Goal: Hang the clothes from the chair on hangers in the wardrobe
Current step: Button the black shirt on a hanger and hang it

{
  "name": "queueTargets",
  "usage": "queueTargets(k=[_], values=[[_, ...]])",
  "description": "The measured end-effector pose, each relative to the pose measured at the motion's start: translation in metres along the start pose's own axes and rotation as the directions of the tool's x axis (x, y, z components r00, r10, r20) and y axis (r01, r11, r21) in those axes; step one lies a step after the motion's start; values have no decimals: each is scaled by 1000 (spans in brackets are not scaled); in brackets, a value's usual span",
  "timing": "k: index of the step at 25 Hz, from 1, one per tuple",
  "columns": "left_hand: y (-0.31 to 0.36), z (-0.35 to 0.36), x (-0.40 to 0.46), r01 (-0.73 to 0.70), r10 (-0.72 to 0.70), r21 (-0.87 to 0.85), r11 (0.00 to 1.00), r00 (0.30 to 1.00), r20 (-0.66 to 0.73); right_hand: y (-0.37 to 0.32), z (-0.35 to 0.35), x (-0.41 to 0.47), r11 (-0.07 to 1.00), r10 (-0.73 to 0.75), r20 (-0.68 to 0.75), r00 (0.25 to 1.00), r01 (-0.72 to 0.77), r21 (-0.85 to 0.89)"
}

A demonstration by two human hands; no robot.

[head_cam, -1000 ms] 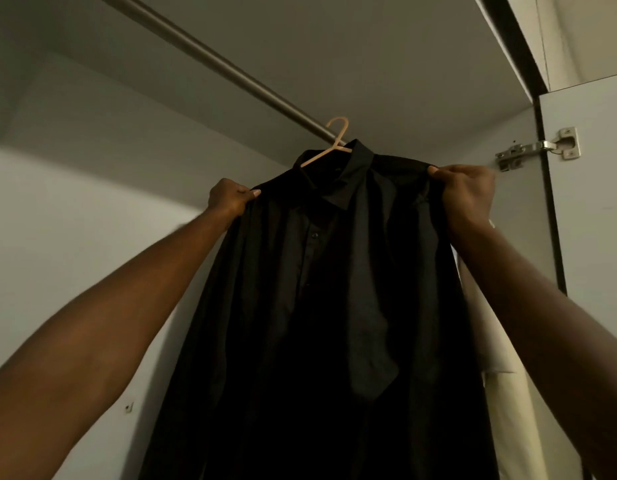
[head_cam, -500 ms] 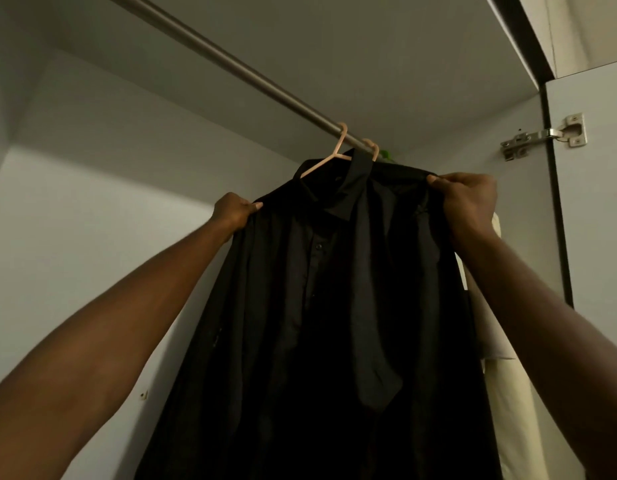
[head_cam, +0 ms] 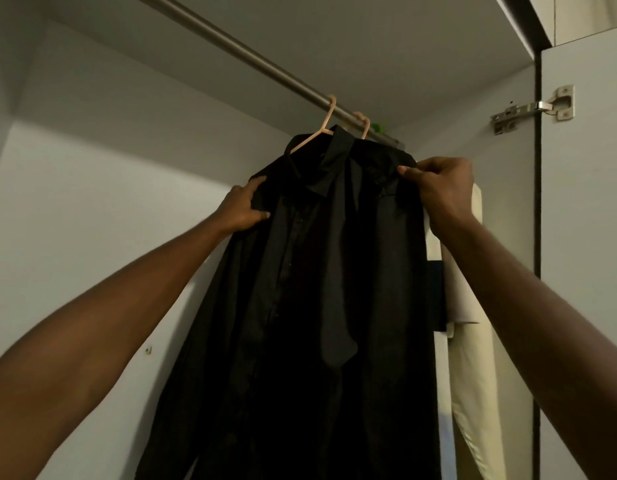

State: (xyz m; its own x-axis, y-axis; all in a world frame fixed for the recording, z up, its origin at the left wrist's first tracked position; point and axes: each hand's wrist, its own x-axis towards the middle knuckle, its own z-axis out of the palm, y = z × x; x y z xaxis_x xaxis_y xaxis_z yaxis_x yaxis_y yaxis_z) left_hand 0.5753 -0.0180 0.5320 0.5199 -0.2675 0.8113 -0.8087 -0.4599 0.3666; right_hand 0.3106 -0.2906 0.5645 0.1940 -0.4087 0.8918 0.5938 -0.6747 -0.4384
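Two bare forearms reach up from the lower corners toward a black shirt (head_cam: 300,289) hanging inside a wardrobe. The left hand (head_cam: 243,209) grips the shirt's left shoulder, fingers (head_cam: 257,187) curled over the cloth and thumb pressed beneath. The right hand (head_cam: 442,188) holds the opposite shoulder, its fingers (head_cam: 409,172) pinching the fabric at the seam. The shirt, buttoned down the front with its collar folded, hangs on a pale pink hanger (head_cam: 317,131) whose hook sits over the metal rail (head_cam: 237,51) running diagonally under the wardrobe's top panel. Just behind the shirt along the rail, a second pink hook (head_cam: 364,124) is looped over the bar, and a small green piece (head_cam: 376,127) shows beyond it. To the right of the shirt, a cream garment (head_cam: 473,375) hangs close against it, with a strip of dark blue cloth (head_cam: 435,292) between them. Farther right of the shirt, a metal hinge (head_cam: 532,109) joins the wardrobe's side wall to its open door (head_cam: 584,237).
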Motion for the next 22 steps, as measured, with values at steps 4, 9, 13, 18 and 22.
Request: queueTargets(k=[4, 9, 13, 18, 22], values=[[45, 12, 11, 28, -29, -217, 976, 1000, -5, 5, 0, 3, 996, -19, -17, 1000, 17, -86], [87, 33, 29, 43, -42, -275, 961, 999, 9, 17, -1, 8, 995, -25, -11, 1000, 23, -96], [80, 44, 38, 25, -21, -282, 959, 1000, 16, 24, 2, 13, 985, -27, -41, 999, 19, -171], [68, 48, 41, 3, -22, -243, 970, 997, -75, 36, 10, 3, 956, -123, -60, 991, 102, -276], [77, 32, 43, -56, 34, -138, 989, 987, -156, 33, 21, 1, 934, -181, -72, 981, 149, -326]])
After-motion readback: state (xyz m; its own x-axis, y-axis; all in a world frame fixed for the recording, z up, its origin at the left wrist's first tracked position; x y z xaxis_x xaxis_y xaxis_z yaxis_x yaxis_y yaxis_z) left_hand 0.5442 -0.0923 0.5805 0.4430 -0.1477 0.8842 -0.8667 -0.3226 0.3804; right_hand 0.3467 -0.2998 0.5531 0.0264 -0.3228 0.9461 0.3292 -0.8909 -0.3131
